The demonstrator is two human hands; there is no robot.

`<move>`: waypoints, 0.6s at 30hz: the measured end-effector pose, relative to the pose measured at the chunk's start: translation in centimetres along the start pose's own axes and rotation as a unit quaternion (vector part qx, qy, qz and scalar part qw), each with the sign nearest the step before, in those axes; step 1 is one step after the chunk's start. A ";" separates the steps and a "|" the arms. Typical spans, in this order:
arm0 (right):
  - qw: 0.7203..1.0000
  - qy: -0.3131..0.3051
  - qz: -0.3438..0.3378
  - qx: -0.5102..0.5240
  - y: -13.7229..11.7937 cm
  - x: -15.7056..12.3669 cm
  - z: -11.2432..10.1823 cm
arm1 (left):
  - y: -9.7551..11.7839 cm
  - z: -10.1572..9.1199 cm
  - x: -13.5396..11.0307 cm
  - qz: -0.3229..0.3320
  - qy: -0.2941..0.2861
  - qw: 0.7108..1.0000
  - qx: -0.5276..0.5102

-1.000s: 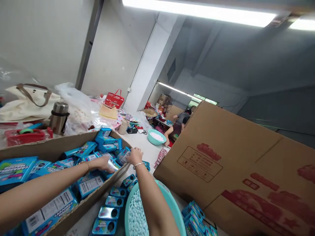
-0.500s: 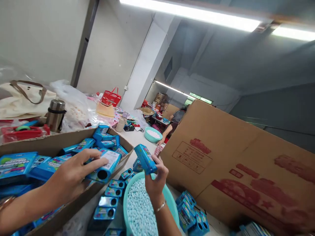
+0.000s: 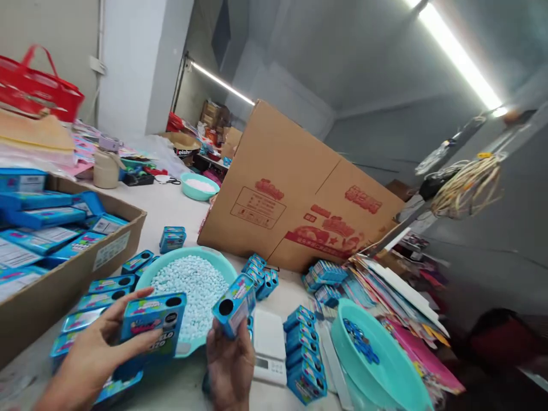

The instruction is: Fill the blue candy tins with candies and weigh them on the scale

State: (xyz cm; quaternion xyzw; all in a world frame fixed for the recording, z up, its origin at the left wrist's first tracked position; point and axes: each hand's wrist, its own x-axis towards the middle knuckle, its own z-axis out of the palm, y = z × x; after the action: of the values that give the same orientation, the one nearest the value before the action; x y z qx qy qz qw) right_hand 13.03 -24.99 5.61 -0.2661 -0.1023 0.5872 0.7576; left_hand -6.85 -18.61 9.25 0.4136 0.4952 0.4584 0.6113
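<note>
My left hand (image 3: 96, 351) grips a blue tin (image 3: 149, 328), its round dark opening facing up. In my right hand (image 3: 231, 359) is another blue tin (image 3: 236, 302), tilted, with its opening toward me. Between and beyond the hands stands a turquoise basin (image 3: 229, 268) full of pale blue pellets (image 3: 190, 288) that look like candies. More blue tins with open holes (image 3: 109, 283) are lined up left of the basin, partly behind my left hand. Other tins (image 3: 303, 348) stand in a row on the right.
A cardboard box (image 3: 124, 240) of blue tins sits at left. A white digital scale (image 3: 269, 345) lies right of my right hand. Farther right, a turquoise basin (image 3: 381, 354) holds small blue pieces. A large cardboard sheet (image 3: 257, 217) stands behind; stacked papers (image 3: 398, 291) lie beside it.
My view has swung right. My left hand has brought its tin out of the cardboard box to the near side of the basin. My right hand has lowered its tin, now with its hole toward me.
</note>
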 end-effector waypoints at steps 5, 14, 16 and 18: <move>0.843 0.020 -0.416 -0.341 -0.2 -0.2 -1.3 | -1.5 2.3 0.8 -0.105 -0.077 0.979 -0.159; 0.436 -0.401 -0.422 -0.686 -1.7 -0.7 3.4 | -0.3 2.6 0.7 -0.249 -0.111 0.937 -0.217; 0.513 -0.429 -0.358 -0.652 -2.7 1.0 3.9 | 0.8 2.2 1.8 -0.220 -0.099 0.955 -0.172; 0.645 -0.362 -0.293 -0.606 -3.5 4.4 3.3 | 2.4 1.7 4.2 -0.148 -0.106 0.979 -0.097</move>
State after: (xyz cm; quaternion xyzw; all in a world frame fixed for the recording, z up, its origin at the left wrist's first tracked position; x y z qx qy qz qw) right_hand 15.71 -20.46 9.56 -0.3887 -0.7739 0.1908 0.4622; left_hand -5.15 -14.03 10.85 0.3210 0.4366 0.3626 0.7582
